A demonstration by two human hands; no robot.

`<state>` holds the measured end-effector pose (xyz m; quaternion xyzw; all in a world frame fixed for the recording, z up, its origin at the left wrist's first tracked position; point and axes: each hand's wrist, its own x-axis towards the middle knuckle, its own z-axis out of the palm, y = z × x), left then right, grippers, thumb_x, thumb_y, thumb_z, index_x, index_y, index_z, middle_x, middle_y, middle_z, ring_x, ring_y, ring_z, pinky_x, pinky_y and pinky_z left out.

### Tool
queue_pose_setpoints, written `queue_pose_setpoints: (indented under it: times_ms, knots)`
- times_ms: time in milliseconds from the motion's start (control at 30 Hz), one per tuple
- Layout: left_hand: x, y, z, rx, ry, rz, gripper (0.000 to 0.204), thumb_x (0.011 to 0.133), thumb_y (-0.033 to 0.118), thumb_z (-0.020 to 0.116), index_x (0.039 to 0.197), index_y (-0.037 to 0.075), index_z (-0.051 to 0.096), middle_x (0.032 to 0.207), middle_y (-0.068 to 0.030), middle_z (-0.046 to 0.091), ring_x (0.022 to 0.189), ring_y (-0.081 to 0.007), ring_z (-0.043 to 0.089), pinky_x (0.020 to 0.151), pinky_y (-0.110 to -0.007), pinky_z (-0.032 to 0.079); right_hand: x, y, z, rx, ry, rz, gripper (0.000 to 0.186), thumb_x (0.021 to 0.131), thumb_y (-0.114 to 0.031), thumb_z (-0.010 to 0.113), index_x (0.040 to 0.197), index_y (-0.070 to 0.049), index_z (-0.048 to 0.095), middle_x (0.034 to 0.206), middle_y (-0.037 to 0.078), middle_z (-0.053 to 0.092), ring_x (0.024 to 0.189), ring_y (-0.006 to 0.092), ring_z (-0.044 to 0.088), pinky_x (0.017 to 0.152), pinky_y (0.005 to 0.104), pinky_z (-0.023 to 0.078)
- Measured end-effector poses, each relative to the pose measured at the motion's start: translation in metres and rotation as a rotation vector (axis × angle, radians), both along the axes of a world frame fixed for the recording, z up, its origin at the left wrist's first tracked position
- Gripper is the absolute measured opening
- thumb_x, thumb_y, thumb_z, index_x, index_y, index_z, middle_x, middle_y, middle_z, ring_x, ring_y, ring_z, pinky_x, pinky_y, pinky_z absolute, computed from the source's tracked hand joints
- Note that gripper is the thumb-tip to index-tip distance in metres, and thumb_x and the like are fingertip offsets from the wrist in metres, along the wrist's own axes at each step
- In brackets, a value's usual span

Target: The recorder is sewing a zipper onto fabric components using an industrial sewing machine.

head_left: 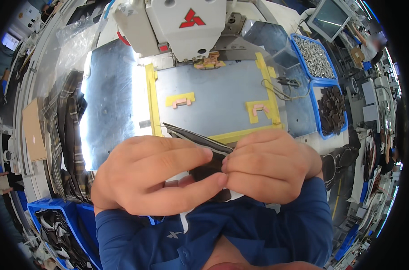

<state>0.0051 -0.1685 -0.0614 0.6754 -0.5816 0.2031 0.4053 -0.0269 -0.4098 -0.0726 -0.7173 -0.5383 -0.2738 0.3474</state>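
A dark fabric piece (197,137) with a pale edge is held up in front of my chest, its narrow end poking out beyond my fingers toward the far left. My left hand (146,175) is closed around it, index finger and thumb bent in toward the right hand. Curled fingers of my right hand (270,166) pinch the same piece at its right end. Much of the fabric is hidden behind both hands; a darker part shows between the left fingertips. The two hands nearly touch.
Beyond my hands stands a white sewing machine head (186,27) over a metal plate (213,90) edged with yellow tape. Blue trays of metal rings (312,56) and dark pieces (333,110) sit at right. Plaid cloth (69,135) lies left, above a blue crate (40,204).
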Motion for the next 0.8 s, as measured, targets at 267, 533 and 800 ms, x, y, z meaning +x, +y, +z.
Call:
queue_pose_setpoints:
  times_ms: [267,533,800]
  knots:
    - [-0.007,-0.007,-0.011,-0.084,0.203,-0.011,0.007,0.072,0.003,0.078,0.077,0.005,0.074,0.089,-0.0131,0.075,0.070,-0.0261,0.073,0.056,-0.029,0.056,-0.003,-0.003,0.002,-0.008,0.033,0.009,0.012,0.079,-0.005,0.069,0.088,0.003,0.068,0.083,0.012,0.067,0.069,0.0206,0.067,0.060,0.0315,0.056]
    - [0.010,-0.003,-0.012,0.024,0.742,-0.207,0.025,0.081,0.006,0.070,0.104,-0.002,0.075,0.098,-0.0177,0.073,0.087,-0.0279,0.072,0.076,-0.034,0.056,-0.004,-0.011,0.005,0.044,0.251,-0.095,0.019,0.078,-0.006,0.072,0.095,0.001,0.068,0.084,0.010,0.066,0.063,0.0210,0.064,0.054,0.0302,0.050]
    - [-0.001,-0.020,-0.024,-0.233,1.390,-0.177,0.055,0.079,0.024,0.085,0.122,-0.003,0.065,0.106,-0.0088,0.071,0.095,-0.0124,0.064,0.085,-0.028,0.050,0.008,-0.010,0.006,0.159,0.871,-0.290,0.013,0.083,-0.009,0.078,0.092,-0.003,0.070,0.075,0.009,0.069,0.063,0.0172,0.066,0.058,0.0281,0.048]
